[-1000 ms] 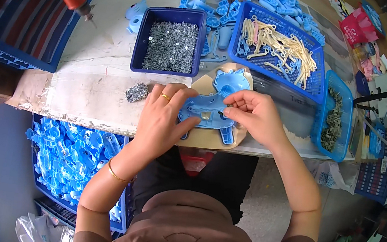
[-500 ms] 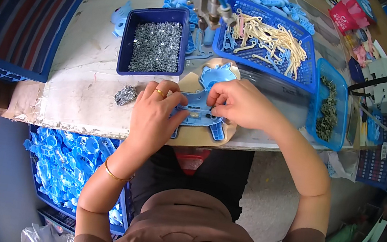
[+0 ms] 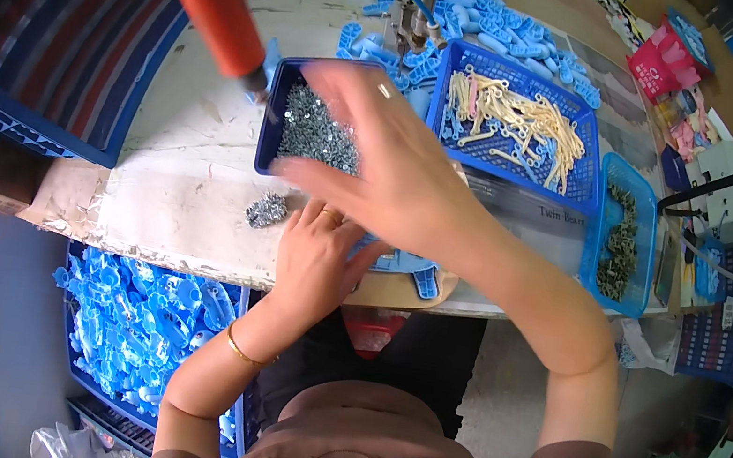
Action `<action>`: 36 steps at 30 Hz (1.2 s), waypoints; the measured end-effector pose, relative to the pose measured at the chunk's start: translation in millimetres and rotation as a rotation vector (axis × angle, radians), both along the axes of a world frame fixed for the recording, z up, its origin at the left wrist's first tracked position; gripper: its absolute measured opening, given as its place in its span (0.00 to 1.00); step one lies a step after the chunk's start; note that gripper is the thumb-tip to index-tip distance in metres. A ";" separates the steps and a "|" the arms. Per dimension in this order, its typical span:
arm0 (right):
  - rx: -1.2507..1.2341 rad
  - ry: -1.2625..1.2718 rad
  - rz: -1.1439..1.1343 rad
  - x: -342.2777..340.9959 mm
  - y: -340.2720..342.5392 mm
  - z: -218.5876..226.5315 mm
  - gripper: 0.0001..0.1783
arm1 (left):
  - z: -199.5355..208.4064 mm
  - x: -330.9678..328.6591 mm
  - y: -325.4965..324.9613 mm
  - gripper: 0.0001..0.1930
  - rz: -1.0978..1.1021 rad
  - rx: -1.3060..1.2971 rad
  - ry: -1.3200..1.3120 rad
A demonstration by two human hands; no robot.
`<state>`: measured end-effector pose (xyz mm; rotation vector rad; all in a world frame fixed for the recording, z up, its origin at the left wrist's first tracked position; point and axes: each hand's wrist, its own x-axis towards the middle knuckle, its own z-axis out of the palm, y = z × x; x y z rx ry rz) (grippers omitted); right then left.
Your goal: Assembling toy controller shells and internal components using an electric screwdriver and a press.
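Note:
My left hand (image 3: 315, 255) lies at the near edge of the table, fingers bent over the left end of a blue plastic toy shell (image 3: 424, 282), holding it. The shell rests on a tan pad (image 3: 380, 297), and most of it is hidden by my hands and right forearm. My right hand (image 3: 377, 155) is raised above a dark blue bin of small metal screws (image 3: 313, 131). It is slightly blurred, with thumb and fingers spread and nothing between them. Left of its fingertips hangs an orange power screwdriver (image 3: 215, 3), tip pointing down beside the bin.
A small pile of screws (image 3: 267, 210) lies left of my left hand. A blue basket (image 3: 518, 168) holds cream and blue link pieces. A lighter blue tray (image 3: 600, 283) of metal parts stands right. Blue plastic parts lie behind; a crate of blue shells (image 3: 152, 330) stands below the table.
My right hand has left the shell and swung up and left over the screw bin, its fingers opening. The orange screwdriver has come into view. My left hand has stayed at the shell.

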<state>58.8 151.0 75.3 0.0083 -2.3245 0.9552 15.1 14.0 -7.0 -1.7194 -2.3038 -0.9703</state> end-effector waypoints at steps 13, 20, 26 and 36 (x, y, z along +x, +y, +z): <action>-0.101 0.199 -0.039 -97.5 14.3 55.2 0.27 | 0.8 -108.5 25.2 0.06 0.059 -0.266 0.131; -0.188 0.068 0.029 -60.9 40.8 44.3 0.25 | -4.6 -121.6 53.8 0.06 -0.069 -0.377 0.189; -0.287 -0.097 0.150 -44.8 47.4 48.7 0.25 | -5.4 -111.5 47.6 0.04 -0.047 -0.168 0.246; -0.484 0.116 0.152 -26.0 10.2 24.1 0.22 | 13.0 -57.1 20.3 0.05 -0.217 0.141 0.025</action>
